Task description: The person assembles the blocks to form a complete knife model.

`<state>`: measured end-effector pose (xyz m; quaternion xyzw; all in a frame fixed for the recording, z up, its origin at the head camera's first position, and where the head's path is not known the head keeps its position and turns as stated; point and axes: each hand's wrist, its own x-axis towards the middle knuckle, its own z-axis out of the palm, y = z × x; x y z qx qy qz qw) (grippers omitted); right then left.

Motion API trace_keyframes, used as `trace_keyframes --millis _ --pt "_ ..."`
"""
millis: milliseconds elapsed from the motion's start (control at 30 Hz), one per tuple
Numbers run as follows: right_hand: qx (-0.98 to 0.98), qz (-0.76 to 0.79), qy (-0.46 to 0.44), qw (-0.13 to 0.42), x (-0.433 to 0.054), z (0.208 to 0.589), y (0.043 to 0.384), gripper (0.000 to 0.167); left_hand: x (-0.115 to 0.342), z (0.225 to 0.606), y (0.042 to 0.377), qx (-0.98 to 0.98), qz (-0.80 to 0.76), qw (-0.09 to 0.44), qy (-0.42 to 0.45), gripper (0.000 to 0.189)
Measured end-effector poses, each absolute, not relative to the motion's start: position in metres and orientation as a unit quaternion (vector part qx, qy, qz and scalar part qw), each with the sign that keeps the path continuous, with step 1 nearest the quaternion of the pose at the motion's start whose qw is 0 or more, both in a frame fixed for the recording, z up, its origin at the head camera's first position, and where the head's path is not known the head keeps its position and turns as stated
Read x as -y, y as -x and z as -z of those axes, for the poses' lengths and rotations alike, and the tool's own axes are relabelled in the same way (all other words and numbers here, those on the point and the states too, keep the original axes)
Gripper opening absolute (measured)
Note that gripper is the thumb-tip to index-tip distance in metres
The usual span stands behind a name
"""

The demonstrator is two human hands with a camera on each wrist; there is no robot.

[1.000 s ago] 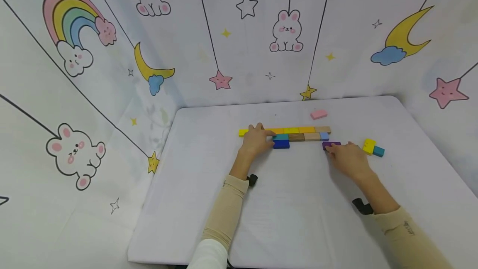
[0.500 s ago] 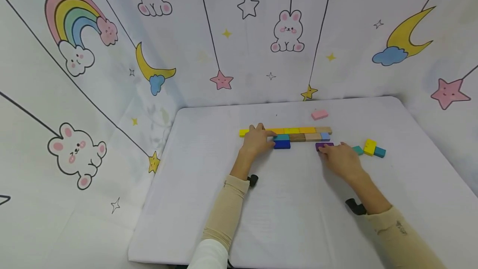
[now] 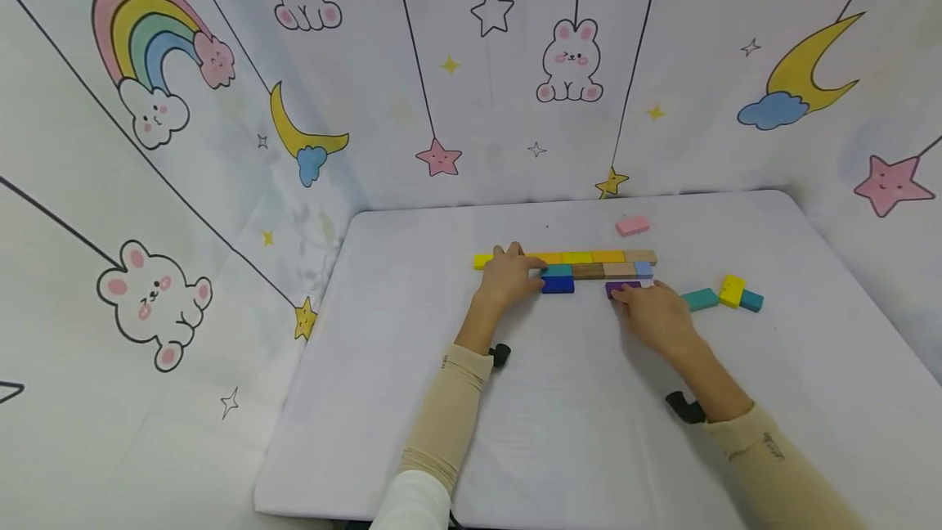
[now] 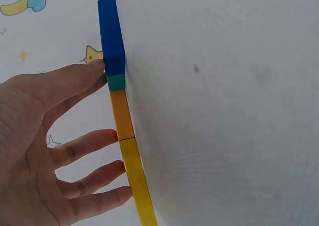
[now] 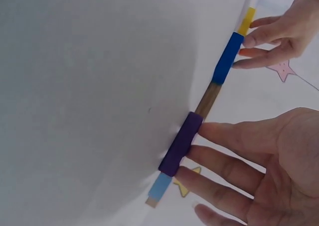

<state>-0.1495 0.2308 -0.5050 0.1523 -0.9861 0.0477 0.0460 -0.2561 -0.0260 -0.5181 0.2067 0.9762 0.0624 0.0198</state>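
Observation:
My left hand (image 3: pixel 506 278) spreads over the left part of the block rows. Its thumb touches the end of a dark blue block (image 3: pixel 558 285), the index finger reaches the teal block (image 3: pixel 557 270) behind it, and the other fingertips rest on orange and yellow blocks (image 4: pixel 139 176). My right hand (image 3: pixel 658 313) holds a purple block (image 5: pixel 180 144) between thumb and fingertips, in front of the second row. Right of the blue block, that row has a dark brown block (image 3: pixel 588 271), a light wood block (image 3: pixel 619 270) and a light blue one (image 3: pixel 643 270).
Behind runs a longer row of yellow, orange and wood blocks (image 3: pixel 577 257). Beyond it lies a pink block (image 3: pixel 632 225). Loose teal (image 3: pixel 701 299), yellow (image 3: pixel 732 290) and blue-green (image 3: pixel 751 300) blocks lie to the right on the white table (image 3: pixel 574 415). A patterned cloth wall stands behind.
My right hand has moved left with the purple block, bringing it closer to the dark blue block and uncovering the loose teal block. My left hand has stayed in place.

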Motion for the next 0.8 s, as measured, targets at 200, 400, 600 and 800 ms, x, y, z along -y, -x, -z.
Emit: trace_keyframes --millis 200,400,600,800 --pt "0.987 -0.042 -0.152 0.034 -0.224 0.507 0.153 0.030 0.025 0.518 0.255 -0.976 -0.068 0.014 -0.206 0.040" --pt "0.988 -0.046 -0.145 0.037 -0.212 0.503 0.153 0.029 0.026 0.515 0.253 -0.976 -0.065 0.016 -0.205 0.039" --pt "0.989 -0.051 -0.134 0.031 -0.203 0.502 0.155 0.029 0.027 0.513 0.251 -0.977 -0.062 0.019 -0.205 0.040" --pt "0.989 -0.056 -0.133 0.035 -0.198 0.503 0.158 0.027 0.027 0.513 0.251 -0.976 -0.062 0.020 -0.208 0.040"
